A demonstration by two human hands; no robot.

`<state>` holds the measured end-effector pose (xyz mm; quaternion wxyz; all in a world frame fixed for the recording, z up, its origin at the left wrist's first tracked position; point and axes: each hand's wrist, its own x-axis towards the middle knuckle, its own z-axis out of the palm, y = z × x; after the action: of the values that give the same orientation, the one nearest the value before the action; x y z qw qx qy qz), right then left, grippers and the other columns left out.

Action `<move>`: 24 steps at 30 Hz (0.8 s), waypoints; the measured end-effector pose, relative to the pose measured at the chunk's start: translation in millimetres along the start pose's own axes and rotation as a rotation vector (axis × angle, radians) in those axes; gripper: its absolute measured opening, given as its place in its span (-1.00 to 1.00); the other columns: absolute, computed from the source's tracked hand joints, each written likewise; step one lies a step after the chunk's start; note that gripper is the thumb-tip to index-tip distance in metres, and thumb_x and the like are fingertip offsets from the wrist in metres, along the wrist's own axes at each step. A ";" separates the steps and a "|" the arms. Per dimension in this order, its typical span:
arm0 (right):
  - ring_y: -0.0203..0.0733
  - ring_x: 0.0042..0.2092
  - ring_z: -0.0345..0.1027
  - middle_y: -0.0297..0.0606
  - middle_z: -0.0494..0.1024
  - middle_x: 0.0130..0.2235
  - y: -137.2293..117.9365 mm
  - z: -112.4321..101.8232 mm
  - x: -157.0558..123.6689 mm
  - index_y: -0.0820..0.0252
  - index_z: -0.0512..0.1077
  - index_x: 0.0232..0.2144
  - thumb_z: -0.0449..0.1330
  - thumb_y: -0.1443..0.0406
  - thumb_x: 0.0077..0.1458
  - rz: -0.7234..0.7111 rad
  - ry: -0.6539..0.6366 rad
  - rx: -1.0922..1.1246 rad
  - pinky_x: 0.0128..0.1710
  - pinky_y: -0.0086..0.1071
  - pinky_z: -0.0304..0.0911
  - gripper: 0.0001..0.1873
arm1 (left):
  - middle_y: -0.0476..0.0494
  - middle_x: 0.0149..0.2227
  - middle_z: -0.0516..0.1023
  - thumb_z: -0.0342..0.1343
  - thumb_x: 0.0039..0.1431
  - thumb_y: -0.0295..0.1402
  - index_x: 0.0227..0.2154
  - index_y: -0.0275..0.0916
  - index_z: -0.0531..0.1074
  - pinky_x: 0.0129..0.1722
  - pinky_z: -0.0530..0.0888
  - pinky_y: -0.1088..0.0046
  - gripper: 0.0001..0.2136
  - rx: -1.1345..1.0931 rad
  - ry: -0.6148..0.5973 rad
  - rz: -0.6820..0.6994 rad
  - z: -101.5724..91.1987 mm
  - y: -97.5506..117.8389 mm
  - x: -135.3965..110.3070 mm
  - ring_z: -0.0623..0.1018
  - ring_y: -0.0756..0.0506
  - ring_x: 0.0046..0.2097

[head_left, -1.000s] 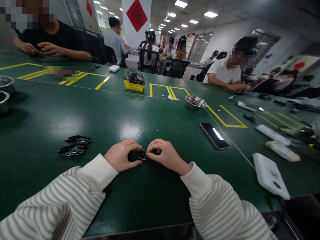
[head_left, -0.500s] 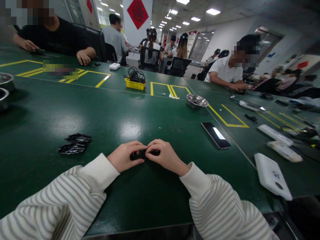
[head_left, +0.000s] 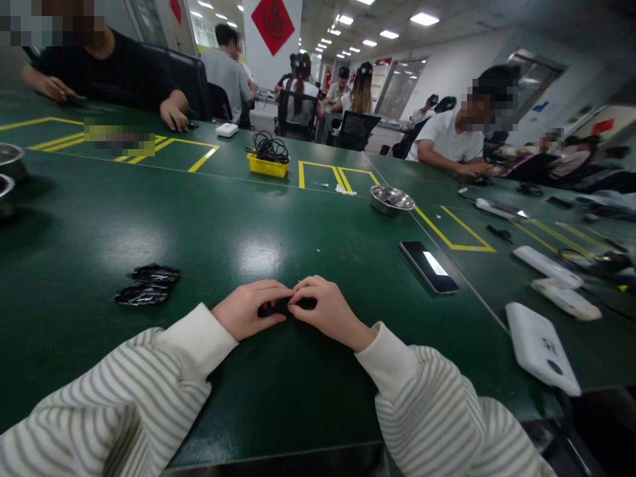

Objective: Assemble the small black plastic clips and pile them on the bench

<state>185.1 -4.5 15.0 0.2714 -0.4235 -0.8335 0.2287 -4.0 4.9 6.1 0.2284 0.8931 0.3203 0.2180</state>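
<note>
Just above the green table, my left hand (head_left: 246, 308) and my right hand (head_left: 328, 308) meet, fingertips touching. Between them is a small dark item (head_left: 281, 307), mostly covered by the fingers, so its kind cannot be made out. My left fingers and thumb curl around its left part. On the right side, my thumb and fingers pinch it. Two crumpled, shiny black plastic packets (head_left: 144, 293) lie left of my left hand. A phone (head_left: 428, 266) with a lit patch on its screen rests to the right, beyond my right hand.
Ahead stand a metal bowl (head_left: 392, 201) and a yellow tray (head_left: 267, 165) of black cables. White power banks (head_left: 542, 348) lie along the right. More metal bowls (head_left: 10, 162) sit at the far left. Co-workers sit across the green table (head_left: 209, 218), which has yellow tape marks.
My hands stay in nearly the same place, with only slight finger movement around the dark item. At the far left, a co-worker's hand has shifted a little.
</note>
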 end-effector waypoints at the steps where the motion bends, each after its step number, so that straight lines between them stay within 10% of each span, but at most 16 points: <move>1: -0.29 -0.27 0.25 -0.32 0.45 -0.36 0.1 0.5 -0.2 0.19 0.45 -0.52 0.18 0.33 -0.10 -0.001 0.006 -0.003 -0.24 -0.41 0.13 -0.94 | -0.14 -0.20 0.41 0.04 0.02 -0.38 -0.14 -0.26 0.31 -0.18 0.39 0.42 -0.70 0.002 0.001 0.000 0.1 -0.2 0.0 0.43 -0.05 -0.21; 19: -0.28 -0.26 0.30 -0.32 0.51 -0.36 4.3 -3.7 3.4 0.18 0.44 -0.58 0.18 0.35 -0.13 -0.005 0.027 0.018 -0.20 -0.38 0.14 -0.94 | -0.15 -0.20 0.46 0.03 0.05 -0.37 -0.20 -0.19 0.42 -0.22 0.42 0.44 -0.77 0.054 0.057 0.132 0.7 -8.5 -0.9 0.46 -0.05 -0.21; 24: -0.32 -0.36 0.29 -0.28 0.49 -0.41 32.3 -22.8 18.5 0.24 0.44 -0.54 0.12 0.32 -0.07 0.118 0.216 -0.065 -0.31 -0.44 0.15 -0.87 | -0.17 -0.20 0.45 0.02 0.05 -0.39 -0.19 -0.24 0.41 -0.24 0.43 0.44 -0.76 0.093 0.051 0.154 0.6 -6.7 -0.2 0.46 -0.06 -0.22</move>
<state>209.5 31.7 17.1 0.3317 -0.5026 -0.7799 0.1705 -7.0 9.3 1.9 0.1607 0.9190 0.2661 0.2426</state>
